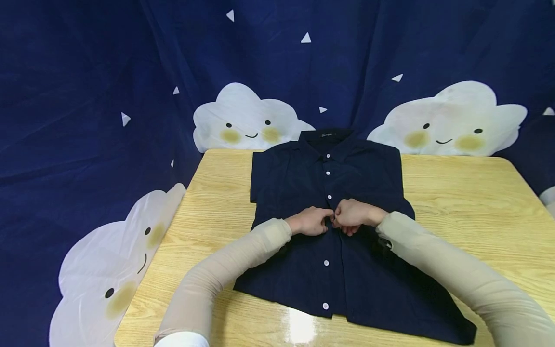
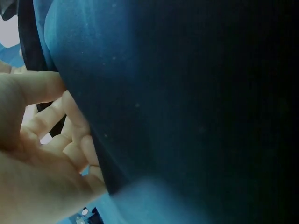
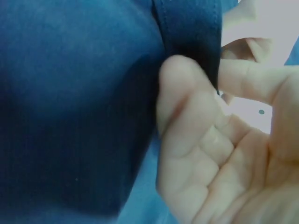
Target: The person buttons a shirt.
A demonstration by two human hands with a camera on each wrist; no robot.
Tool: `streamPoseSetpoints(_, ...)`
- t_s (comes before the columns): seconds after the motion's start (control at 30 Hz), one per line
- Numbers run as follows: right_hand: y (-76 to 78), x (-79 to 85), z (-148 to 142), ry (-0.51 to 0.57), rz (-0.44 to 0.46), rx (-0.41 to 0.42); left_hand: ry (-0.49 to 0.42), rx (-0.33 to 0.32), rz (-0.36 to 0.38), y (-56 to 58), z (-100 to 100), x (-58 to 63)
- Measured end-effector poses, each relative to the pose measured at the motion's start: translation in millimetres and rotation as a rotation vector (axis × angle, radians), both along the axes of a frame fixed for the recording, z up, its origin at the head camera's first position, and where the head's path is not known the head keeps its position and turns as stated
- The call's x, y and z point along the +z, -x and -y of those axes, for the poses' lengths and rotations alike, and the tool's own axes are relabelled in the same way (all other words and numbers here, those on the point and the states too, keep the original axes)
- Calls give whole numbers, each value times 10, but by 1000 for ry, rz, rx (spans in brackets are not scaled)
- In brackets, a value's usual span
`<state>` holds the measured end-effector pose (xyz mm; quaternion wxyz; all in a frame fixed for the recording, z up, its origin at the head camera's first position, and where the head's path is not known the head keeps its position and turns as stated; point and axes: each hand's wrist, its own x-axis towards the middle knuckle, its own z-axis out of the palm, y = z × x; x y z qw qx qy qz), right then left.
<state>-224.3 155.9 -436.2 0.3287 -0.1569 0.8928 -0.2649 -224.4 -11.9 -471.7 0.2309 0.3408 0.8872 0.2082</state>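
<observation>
A dark navy short-sleeved shirt (image 1: pixel 295 178) lies front up on the wooden table, its collar at the far side. White buttons run down its middle; the upper ones sit in the closed placket, while lower down the two front edges lie side by side. At mid-front my left hand (image 1: pixel 310 221) pinches the shirt's edge between thumb and fingers. Right beside it, my right hand (image 1: pixel 356 214) pinches the placket strip (image 3: pixel 194 28), which shows stitched edges in the right wrist view. The fingertips of both hands meet there and hide the button between them, if any.
The pale wooden table (image 1: pixel 459 193) extends on both sides of the shirt. Behind it hangs a dark blue cloth (image 1: pixel 277 53) with white smiling clouds (image 1: pixel 451 115) and small triangles. Beige sleeves (image 1: pixel 234 260) cover both forearms.
</observation>
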Motion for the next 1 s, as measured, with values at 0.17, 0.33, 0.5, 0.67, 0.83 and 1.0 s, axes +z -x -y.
streamPoseSetpoints(0.17,-2,12,12,-10,-9,9,-8,-7,14,16,16,-10)
streamPoseSetpoints(0.33,0,-33,27,15,33,-39,-48,9,16,26,32,-21)
streamPoseSetpoints(0.5,-9,-104,64,55,5,-51,-134,136,56,28,44,-42)
streamPoseSetpoints(0.67,-22,-161,91,46,-43,-26,-118,219,49,0,26,-7)
streamPoseSetpoints(0.83,-35,-183,104,6,-44,-26,-51,227,40,-43,-5,60)
streamPoseSetpoints(1.0,-38,-176,107,43,-22,-52,-29,280,94,-51,-23,78)
